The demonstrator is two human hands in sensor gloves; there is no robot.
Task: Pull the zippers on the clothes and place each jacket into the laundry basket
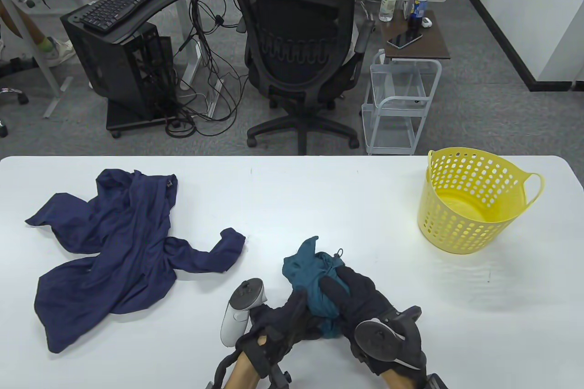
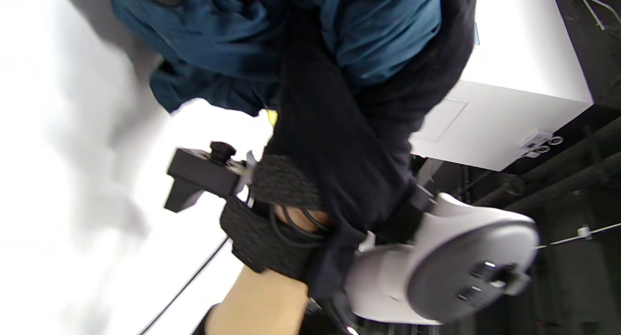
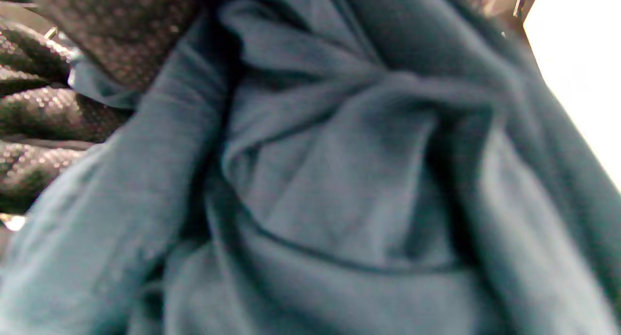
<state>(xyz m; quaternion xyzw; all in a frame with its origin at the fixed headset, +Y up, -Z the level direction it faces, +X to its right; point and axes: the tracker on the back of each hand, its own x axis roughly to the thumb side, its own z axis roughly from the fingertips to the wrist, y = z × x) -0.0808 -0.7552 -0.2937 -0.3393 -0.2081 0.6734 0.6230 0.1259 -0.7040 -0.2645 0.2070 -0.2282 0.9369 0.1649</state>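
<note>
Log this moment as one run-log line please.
both hands: left hand and right hand grip bunched teal jacket | navy jacket: spread on table | yellow basket: empty

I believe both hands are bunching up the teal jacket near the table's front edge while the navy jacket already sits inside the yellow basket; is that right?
Not quite. In the table view the navy jacket lies spread on the table at the left, and the yellow basket at the right holds nothing. The rest stands: the left hand and right hand grip the bunched teal jacket near the front edge.
</note>
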